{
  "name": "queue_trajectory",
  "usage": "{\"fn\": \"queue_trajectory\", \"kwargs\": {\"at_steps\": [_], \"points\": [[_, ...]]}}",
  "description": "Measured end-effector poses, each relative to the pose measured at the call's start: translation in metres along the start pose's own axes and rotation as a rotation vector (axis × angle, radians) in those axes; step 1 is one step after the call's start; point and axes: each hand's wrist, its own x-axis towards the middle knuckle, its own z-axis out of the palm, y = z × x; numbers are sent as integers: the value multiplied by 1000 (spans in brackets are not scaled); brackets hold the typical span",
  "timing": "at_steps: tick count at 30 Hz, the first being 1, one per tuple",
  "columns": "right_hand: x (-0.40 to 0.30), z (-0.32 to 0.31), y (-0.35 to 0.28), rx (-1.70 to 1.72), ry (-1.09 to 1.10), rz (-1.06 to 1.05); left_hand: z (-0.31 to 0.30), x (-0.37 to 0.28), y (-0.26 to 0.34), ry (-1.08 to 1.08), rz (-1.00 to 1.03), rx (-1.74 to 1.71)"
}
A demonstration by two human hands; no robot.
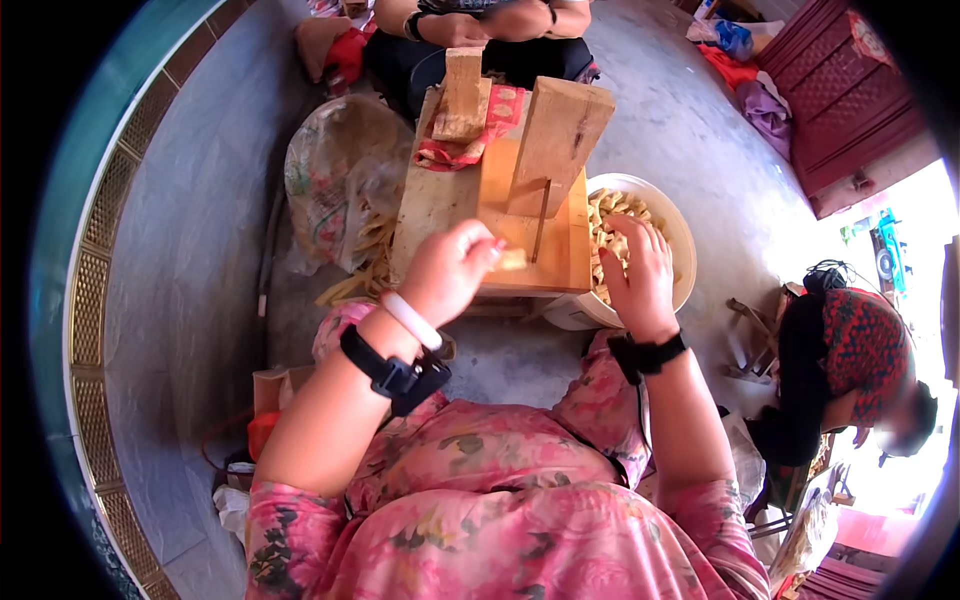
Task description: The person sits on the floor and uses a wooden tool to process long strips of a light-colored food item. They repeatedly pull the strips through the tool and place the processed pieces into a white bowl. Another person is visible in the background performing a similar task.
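My left hand (454, 266) pinches a small pale yellowish piece (512, 259) between thumb and fingers, over the near edge of a wooden board (499, 180). A thick wooden block (562, 135) stands upright on that board, and a thin dark rod (541, 221) rises in front of it. Over the near rim of a white bucket (681, 281) hovers my right hand (641, 274), its thumb and fingers apart with nothing plainly between them. Many pale twisted pieces (619, 202) fill the bucket; my right hand hides some of them.
Left of the bench (431, 202) lies a clear plastic bag (341, 176), with long yellowish strips (367, 259) spilling beside it. A second wooden block (463, 94) and red cloth (502, 112) occupy the far end. One person (480, 30) sits opposite; another person (862, 360) bends at the right.
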Motion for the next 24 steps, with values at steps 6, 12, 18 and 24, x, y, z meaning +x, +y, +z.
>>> {"fn": "queue_trajectory", "kwargs": {"at_steps": [6,12,18,24], "points": [[-27,-15,-77,308,-104,-217,24,-37,29,-423,-422,-851],[-48,-22,-66,262,-91,-163,-10,-66,-11,-623,-485,-1339],[-61,-19,-112,716,-315,-178,17,-66,16,-160,299,-378],[-66,-14,-93,412,-230,-248,30,-74,7,-521,290,-74]]}}
